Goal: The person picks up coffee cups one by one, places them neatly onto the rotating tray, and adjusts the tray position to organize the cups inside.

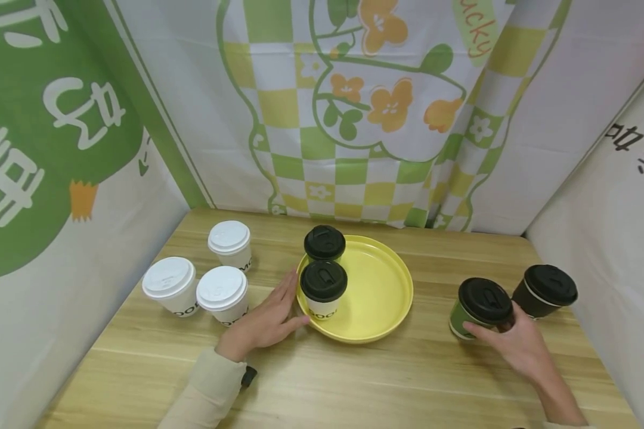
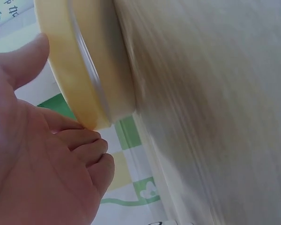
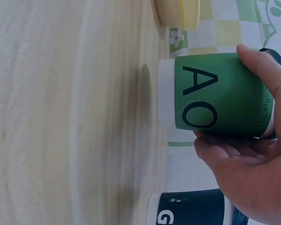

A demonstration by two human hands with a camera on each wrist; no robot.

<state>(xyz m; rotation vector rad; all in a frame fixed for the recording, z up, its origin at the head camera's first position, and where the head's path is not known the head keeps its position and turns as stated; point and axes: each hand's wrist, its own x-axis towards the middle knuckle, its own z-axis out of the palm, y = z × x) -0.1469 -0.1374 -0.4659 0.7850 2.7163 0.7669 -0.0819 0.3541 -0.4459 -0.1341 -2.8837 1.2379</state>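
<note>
A round yellow tray (image 1: 386, 292) sits mid-table with two black-lidded cups on its left side: a white one (image 1: 323, 288) in front and another (image 1: 324, 243) behind it. My left hand (image 1: 271, 316) lies with straight fingers against the tray's left rim (image 2: 86, 89), holding nothing. At the right, my right hand (image 1: 507, 339) grips a green cup with a black lid (image 1: 480, 307); thumb and fingers wrap its wall (image 3: 215, 96). The cup stands on the table.
A dark cup with a black lid (image 1: 547, 290) stands just right of the green one, its base (image 3: 192, 208) close to my right hand. Three white-lidded cups (image 1: 222, 292) cluster at the left. Cloth walls enclose the wooden table (image 1: 354, 381) on three sides.
</note>
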